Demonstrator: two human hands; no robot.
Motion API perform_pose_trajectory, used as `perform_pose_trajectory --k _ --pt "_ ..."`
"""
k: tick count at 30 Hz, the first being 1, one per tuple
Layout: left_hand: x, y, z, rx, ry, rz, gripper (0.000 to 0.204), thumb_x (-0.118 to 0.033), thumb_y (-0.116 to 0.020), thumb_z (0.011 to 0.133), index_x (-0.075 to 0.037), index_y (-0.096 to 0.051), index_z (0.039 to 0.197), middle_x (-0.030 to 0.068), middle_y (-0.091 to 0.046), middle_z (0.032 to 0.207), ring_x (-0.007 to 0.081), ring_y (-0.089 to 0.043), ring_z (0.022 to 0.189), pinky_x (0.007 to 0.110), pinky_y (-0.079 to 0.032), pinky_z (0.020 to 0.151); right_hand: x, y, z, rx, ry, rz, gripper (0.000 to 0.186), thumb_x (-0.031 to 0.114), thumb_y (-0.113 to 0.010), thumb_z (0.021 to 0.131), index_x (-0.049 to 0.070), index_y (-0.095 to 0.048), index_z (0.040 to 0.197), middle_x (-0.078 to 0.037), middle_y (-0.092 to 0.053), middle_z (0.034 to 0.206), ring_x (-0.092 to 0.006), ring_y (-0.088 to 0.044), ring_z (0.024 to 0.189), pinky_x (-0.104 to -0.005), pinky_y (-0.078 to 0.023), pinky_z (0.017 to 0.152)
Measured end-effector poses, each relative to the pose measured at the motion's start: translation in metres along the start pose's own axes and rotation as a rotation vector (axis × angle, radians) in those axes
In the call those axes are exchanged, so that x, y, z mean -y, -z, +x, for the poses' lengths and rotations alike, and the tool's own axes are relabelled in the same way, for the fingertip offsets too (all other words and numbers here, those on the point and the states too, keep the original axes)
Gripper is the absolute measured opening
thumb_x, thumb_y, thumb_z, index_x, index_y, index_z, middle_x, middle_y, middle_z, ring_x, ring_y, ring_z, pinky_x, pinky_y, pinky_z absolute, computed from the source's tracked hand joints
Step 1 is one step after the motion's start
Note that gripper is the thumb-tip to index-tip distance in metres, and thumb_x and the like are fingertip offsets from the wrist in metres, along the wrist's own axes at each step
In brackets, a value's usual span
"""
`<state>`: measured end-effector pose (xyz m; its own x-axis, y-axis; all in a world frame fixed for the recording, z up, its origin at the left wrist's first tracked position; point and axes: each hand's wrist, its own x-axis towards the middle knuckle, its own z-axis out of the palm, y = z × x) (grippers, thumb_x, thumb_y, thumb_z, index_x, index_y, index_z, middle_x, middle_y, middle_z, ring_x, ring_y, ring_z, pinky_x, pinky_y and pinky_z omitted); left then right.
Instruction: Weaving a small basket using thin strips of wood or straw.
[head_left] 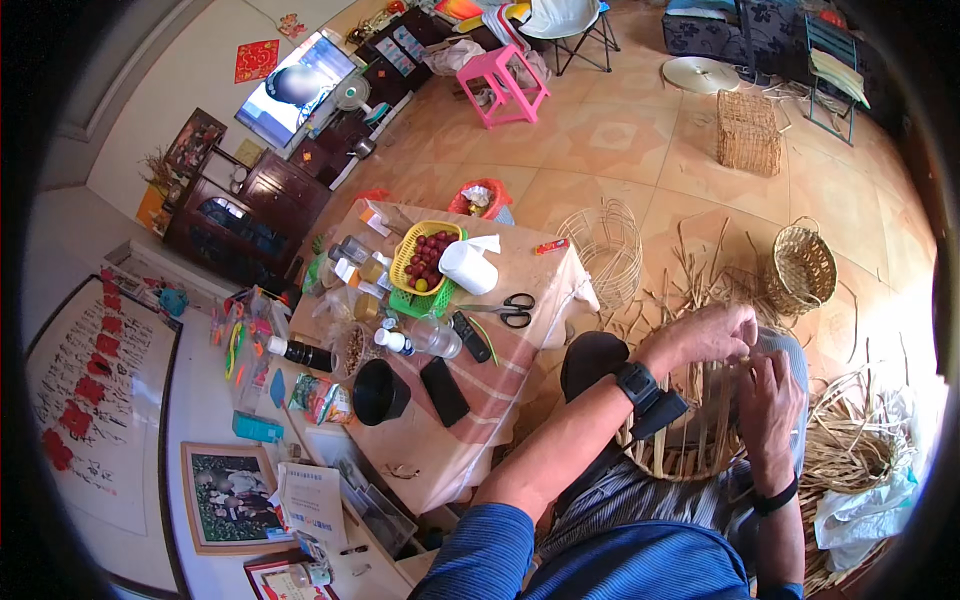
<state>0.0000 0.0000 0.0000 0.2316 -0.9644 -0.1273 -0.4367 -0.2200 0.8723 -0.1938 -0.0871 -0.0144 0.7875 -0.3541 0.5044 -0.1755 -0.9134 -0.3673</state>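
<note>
Seated with a partly woven basket (690, 472) across my lap, I bend both bare hands to the work above a tiled floor (665, 205). My left hand (712, 332), a black watch (637, 380) on its wrist, reaches across from the left; my right hand (772, 405), a black band (776, 497) at the wrist, comes up to meet it at the basket's far side. The fingers of both hands are curled in and close together, though I cannot tell whether they grip a strip. Beyond my left hand, long dry strips (688, 275) fan outward, and I cannot make out whether they belong to the basket or lie on the floor. At my right, more strips (845, 440) sit heaped beside a clear plastic bag (865, 520). On the floor ahead stand an openwork round frame (603, 250), a round woven basket (802, 268) and, farther off, a boxy woven basket (748, 133). To my left, the cloth-covered table (455, 460) carries black-handled scissors (504, 309), a white paper roll (470, 268), red fruit (428, 258) in a yellow basket (412, 236), a remote control (470, 337) and, nearer me, a flat black phone (444, 391) just beside a dark cup (380, 392).
</note>
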Motion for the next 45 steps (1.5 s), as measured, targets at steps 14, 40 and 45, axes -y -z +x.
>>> perform_pose_trajectory --k 14,40,45 --pt "0.019 0.012 0.026 -0.061 -0.028 -0.081 0.029 -0.013 -0.079 0.087 -0.001 -0.065 0.110 0.0090 -0.069 0.082 0.0183 -0.068 0.077 0.036 -0.054 0.067 0.016 -0.006 0.036 0.086 -0.094 0.100 0.013 0.002 -0.068 0.092 0.000 -0.061 0.103 -0.021 -0.068 0.090 -0.0410 -0.069 0.075 -0.0485 -0.053 0.065" --pt "-0.035 -0.083 -0.064 -0.622 0.126 -0.090 0.033 -0.015 -0.074 0.098 0.004 -0.063 0.123 0.0249 -0.075 0.104 0.0443 -0.074 0.098 0.049 -0.058 0.083 -0.028 0.005 0.053 0.475 -0.645 0.914 0.008 0.000 -0.072 0.088 0.003 -0.065 0.091 0.001 -0.065 0.075 -0.0062 -0.055 0.058 -0.0239 -0.042 0.049" --pt "-0.034 -0.088 -0.067 -0.466 0.330 -0.373 0.025 -0.018 -0.069 0.103 0.007 -0.069 0.105 0.0140 -0.070 0.080 0.0180 -0.071 0.076 0.036 -0.055 0.069 -0.008 0.024 0.030 0.321 -0.491 0.741 0.008 0.002 -0.073 0.092 0.001 -0.065 0.095 -0.003 -0.061 0.077 -0.0095 -0.055 0.070 -0.0279 -0.046 0.064"
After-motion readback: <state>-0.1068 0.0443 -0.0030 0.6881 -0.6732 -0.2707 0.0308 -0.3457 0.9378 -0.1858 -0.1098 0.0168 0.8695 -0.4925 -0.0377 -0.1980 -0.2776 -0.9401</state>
